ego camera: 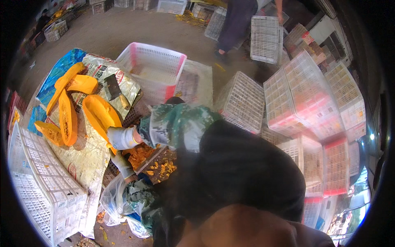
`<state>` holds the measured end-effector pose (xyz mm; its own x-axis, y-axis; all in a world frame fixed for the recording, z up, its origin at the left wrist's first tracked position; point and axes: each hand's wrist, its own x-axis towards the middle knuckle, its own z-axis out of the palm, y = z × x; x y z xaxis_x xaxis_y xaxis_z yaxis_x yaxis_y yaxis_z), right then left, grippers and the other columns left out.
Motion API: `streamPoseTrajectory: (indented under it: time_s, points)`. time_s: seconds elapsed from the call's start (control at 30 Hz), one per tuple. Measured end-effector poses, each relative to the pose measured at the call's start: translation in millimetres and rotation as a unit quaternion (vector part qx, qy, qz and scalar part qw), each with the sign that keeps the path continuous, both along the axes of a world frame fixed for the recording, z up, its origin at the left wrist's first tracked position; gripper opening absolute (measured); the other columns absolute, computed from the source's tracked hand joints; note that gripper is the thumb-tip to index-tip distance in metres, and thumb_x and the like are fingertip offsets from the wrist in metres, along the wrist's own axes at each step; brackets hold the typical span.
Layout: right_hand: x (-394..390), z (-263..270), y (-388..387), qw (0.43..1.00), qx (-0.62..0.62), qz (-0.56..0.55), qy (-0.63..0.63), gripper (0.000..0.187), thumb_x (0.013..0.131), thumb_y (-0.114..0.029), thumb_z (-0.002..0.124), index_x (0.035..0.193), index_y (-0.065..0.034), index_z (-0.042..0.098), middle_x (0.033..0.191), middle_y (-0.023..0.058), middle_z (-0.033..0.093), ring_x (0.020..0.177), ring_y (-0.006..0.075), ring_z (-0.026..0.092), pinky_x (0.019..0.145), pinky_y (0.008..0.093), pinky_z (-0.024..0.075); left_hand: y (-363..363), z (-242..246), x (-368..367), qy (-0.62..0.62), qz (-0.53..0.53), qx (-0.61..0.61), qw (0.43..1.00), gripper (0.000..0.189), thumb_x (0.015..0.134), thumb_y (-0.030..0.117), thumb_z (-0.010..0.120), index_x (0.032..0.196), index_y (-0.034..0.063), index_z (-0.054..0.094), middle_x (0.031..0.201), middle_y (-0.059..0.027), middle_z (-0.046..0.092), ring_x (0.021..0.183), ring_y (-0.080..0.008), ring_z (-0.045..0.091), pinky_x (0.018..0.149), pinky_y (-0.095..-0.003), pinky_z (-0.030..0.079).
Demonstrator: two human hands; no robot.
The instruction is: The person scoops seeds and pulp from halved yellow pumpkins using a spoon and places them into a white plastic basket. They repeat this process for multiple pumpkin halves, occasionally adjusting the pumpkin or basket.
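Observation:
My right hand [122, 138], in a pale glove, lies on the lower end of a hollowed orange squash half [99, 113]. Just below it my left hand [122, 164], gloved with dark patches, grips the tip of the same half; its fingers are partly hidden. Left of this piece, more long squash pieces [68, 119] rest on printed woven sacking [81, 156], two of them crossed near a blue sheet. A cleaver [112, 88] with a wooden handle lies above the held half. Orange squash pulp [140, 156] is heaped beside my hands.
A white and pink plastic crate [154, 75] stands beyond the cleaver; another crate [58, 191] is at lower left. Stacked crates [305, 92] line the right side. A clear plastic bag [112, 197] lies by my left sleeve. Another person [236, 24] stands at the top, one hand on a crate [266, 38].

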<state>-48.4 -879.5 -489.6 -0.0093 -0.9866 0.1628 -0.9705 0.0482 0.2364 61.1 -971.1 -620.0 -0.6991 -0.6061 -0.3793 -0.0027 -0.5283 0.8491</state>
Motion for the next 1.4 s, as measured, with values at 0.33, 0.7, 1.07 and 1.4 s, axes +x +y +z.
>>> streamPoseTrajectory:
  time_s: [0.33,0.7,1.07,1.4]
  points:
    - [-52.0,50.1,41.6,0.993,0.082,-0.044,0.068,0.014,0.085,-0.015,0.06,0.08,-0.0116,0.074,0.08,0.0113,0.071,0.079,0.0275,0.069,0.077,0.0397,0.0526,11.5,24.3,8.3,-0.005,-0.042,-0.075,0.996,0.06,0.085,0.009,0.071,0.14,0.0024,0.048,0.105,-0.0111,0.068,0.081,-0.0206,0.066,0.064,-0.0317,0.056]
    - [-35.5,3.8,-30.8,0.983,0.137,-0.031,0.116,0.013,0.086,-0.018,0.059,0.087,-0.0194,0.072,0.087,0.0013,0.068,0.089,0.0216,0.065,0.074,0.0355,0.0495,7.9,28.3,-5.4,0.062,-0.025,-0.028,0.997,0.067,0.081,-0.001,0.072,0.143,0.005,0.045,0.112,-0.0111,0.066,0.085,-0.0257,0.07,0.059,-0.038,0.063]
    - [-34.7,31.6,23.9,0.996,0.054,-0.048,0.044,0.014,0.083,-0.026,0.063,0.09,-0.0173,0.073,0.086,0.0014,0.068,0.087,0.0187,0.065,0.072,0.0354,0.048,12.8,43.6,-9.5,0.001,0.015,-0.048,0.999,0.066,0.084,0.002,0.071,0.145,0.0085,0.047,0.108,-0.0098,0.068,0.075,-0.0172,0.066,0.058,-0.0261,0.053]
    - [-4.3,-15.4,12.5,0.994,0.019,-0.056,0.094,0.013,0.073,-0.019,0.063,0.066,-0.012,0.072,0.068,0.0054,0.066,0.068,0.0244,0.062,0.064,0.0373,0.0465,5.3,17.4,-13.2,0.011,0.003,-0.035,0.999,0.068,0.086,0.002,0.072,0.147,0.002,0.041,0.128,-0.0118,0.06,0.102,-0.0231,0.062,0.087,-0.032,0.054]
